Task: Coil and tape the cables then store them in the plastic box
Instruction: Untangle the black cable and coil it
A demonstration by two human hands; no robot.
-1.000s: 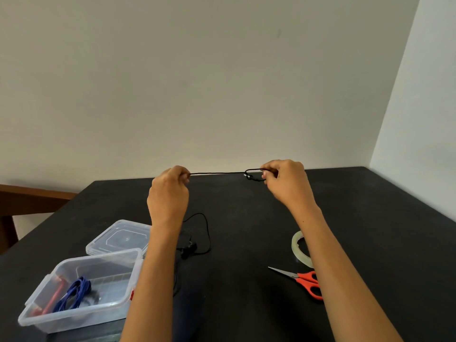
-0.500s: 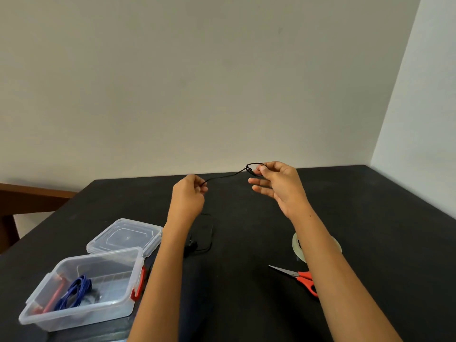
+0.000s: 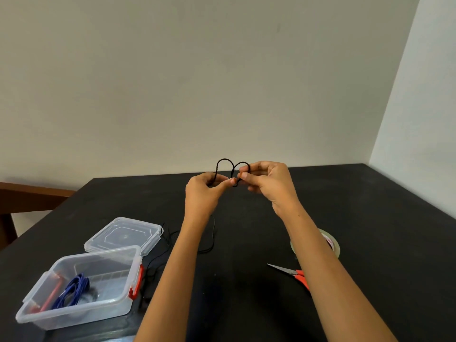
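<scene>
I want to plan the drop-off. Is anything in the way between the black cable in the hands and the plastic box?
Nothing visible does. The plastic box stands open, its lid lying behind it. A blue cable coil lies in its left part. The left hand and right hand hold the black cable.

Looks out from the head, wide-angle, facing forward and slightly down across the black tabletop [image 3: 357,218] toward the pale wall [image 3: 172,82] and its right-hand corner. Sits close above the forearms, with left hand [image 3: 202,193] and right hand [image 3: 269,183] meeting near mid-frame.
</scene>
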